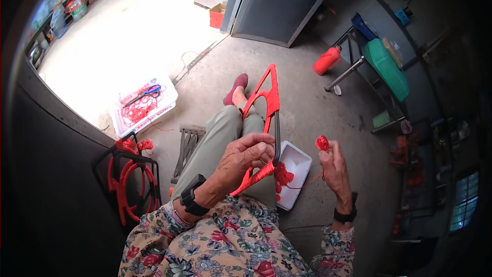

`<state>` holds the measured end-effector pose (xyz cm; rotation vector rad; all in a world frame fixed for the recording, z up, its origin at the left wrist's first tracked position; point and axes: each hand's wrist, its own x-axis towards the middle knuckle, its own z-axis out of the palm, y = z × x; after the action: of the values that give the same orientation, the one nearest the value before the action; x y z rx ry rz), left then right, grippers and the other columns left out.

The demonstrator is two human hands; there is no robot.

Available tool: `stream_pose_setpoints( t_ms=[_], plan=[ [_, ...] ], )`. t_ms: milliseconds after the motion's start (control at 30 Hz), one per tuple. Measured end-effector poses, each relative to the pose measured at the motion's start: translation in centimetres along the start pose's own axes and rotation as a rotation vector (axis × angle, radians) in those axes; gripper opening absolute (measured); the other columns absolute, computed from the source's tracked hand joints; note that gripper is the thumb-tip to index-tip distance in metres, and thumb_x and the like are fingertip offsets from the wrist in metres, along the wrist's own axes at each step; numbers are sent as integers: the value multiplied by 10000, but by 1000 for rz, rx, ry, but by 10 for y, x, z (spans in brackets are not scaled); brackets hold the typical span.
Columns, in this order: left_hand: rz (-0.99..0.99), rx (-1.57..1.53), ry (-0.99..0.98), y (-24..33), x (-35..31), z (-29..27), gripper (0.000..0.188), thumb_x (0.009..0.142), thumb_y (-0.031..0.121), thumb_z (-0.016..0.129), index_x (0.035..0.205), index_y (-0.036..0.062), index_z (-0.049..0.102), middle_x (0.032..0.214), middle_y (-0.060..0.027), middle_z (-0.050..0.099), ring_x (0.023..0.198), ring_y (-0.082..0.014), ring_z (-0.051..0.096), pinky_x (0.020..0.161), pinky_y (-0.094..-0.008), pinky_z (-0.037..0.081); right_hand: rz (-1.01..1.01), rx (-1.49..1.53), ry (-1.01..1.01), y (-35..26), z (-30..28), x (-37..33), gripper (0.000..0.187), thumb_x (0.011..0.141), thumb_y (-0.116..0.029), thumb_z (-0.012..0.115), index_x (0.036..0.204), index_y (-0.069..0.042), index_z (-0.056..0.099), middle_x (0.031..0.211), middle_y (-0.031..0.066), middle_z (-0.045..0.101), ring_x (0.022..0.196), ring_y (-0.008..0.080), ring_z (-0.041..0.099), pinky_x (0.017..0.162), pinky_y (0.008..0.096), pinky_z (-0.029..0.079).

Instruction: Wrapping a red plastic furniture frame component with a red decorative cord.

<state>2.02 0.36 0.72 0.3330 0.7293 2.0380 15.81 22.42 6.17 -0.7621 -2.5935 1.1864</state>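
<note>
A black metal frame wrapped mostly in red cord stands tilted over my lap, with one stretch of its right side bare and black. My left hand is closed at the frame, its fingers curled by that bare stretch; some fingertips are hidden. To the right, my right hand is raised away from the frame, closed round a small bundle of red cord. A thin red strand runs from near this hand toward the frame. Below it, a white foam box has more red cord beside or in it.
At the left, a white box contains tangled red cord and blue-handled scissors. Other black frames with red wrapping lean nearby, beside a small stool. A red thermos stands near a metal-legged table at right.
</note>
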Motion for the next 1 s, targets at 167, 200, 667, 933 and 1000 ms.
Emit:
stream_pose_setpoints(
  t_ms=[167, 200, 667, 933, 1000],
  plan=[
    [457, 445, 128, 17, 12, 9, 363, 941, 164, 602, 1232, -34, 513, 1081, -117, 593, 877, -125, 613, 748, -228, 517, -803, -452, 63, -91, 11, 39, 237, 805, -76, 651, 1033, -52, 588, 850, 101, 610, 798, 280, 570, 725, 373, 428],
    [558, 609, 133, 21, 16, 14, 350, 919, 131, 633, 1221, -20, 539, 1050, -97, 629, 836, -111, 621, 718, -218, 520, -880, -437, 48, -100, 17, 43, 261, 759, -71, 683, 1012, -69, 618, 856, 70, 601, 831, 250, 563, 769, 363, 407],
    [238, 453, 322, -5, -1, 4, 126, 880, 76, 678, 954, -16, 635, 769, -19, 647, 573, -35, 537, 481, -182, 418, -698, 118, 43, -28, 73, 14, 420, 691, 12, 742, 1095, -39, 639, 846, 77, 583, 788, 247, 565, 708, 374, 433],
    [107, 401, 119, 2, -2, 11, 215, 904, 133, 658, 1058, -12, 624, 858, -34, 654, 722, -63, 588, 644, -201, 493, -758, -100, 111, -30, 60, 18, 351, 724, -4, 719, 1065, -43, 646, 811, 88, 566, 762, 283, 560, 693, 375, 451],
    [203, 317, 136, -4, -8, 9, 262, 910, 172, 654, 1090, -14, 611, 929, -66, 664, 806, -117, 629, 731, -246, 511, -534, 68, 83, -32, 43, 15, 227, 777, -25, 719, 997, -20, 665, 890, 63, 568, 833, 185, 572, 760, 306, 464]
  ],
)
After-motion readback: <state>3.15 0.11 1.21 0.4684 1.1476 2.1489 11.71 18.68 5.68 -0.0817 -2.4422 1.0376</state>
